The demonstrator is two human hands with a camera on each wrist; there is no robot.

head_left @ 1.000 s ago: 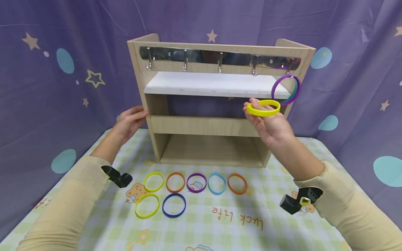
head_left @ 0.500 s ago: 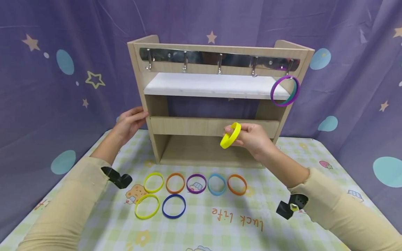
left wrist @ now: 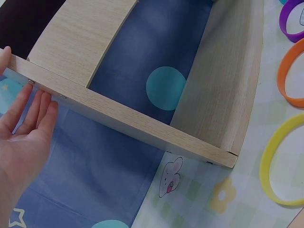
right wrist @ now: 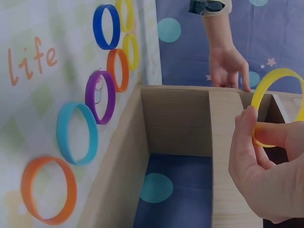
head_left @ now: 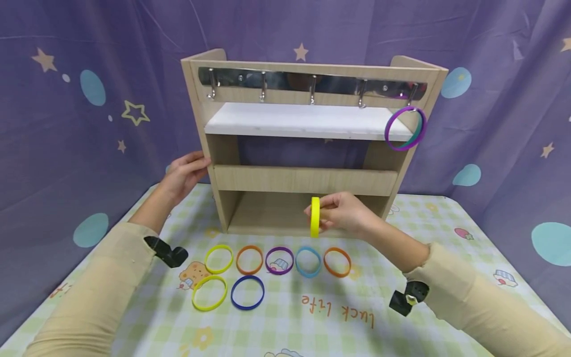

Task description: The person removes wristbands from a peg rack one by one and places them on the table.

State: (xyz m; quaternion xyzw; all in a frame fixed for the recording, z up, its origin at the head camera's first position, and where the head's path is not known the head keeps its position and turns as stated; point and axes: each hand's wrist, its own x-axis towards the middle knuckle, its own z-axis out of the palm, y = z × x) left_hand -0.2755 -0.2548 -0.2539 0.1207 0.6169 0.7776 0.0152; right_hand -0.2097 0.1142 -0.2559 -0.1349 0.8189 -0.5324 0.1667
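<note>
My right hand (head_left: 350, 213) pinches a yellow silicone wristband (head_left: 314, 218) between thumb and fingers, in front of the shelf's lower opening. In the head view the band is edge-on; the right wrist view shows its round loop. At the left, my left hand (head_left: 184, 173) touches the side panel of the wooden shelf (head_left: 285, 178), its fingers (left wrist: 35, 111) fairly straight against the panel. A purple wristband (head_left: 389, 134) and a teal wristband (head_left: 418, 131) hang together from the rightmost hook (head_left: 412, 94). The other hooks on the metal strip carry nothing.
Before the shelf, wristbands lie flat in two rows: yellow (head_left: 218, 271), orange (head_left: 249, 272), purple (head_left: 279, 272), light blue (head_left: 308, 275) and orange (head_left: 337, 275), then yellow (head_left: 209, 310) and dark blue (head_left: 247, 308). A checked cloth (head_left: 276, 332) covers the table; a purple curtain (head_left: 111, 29) hangs behind.
My right hand has come down and left from near the rightmost hook, still holding the yellow wristband, which has turned from lying flat to edge-on. The left hand has stayed on the panel.
</note>
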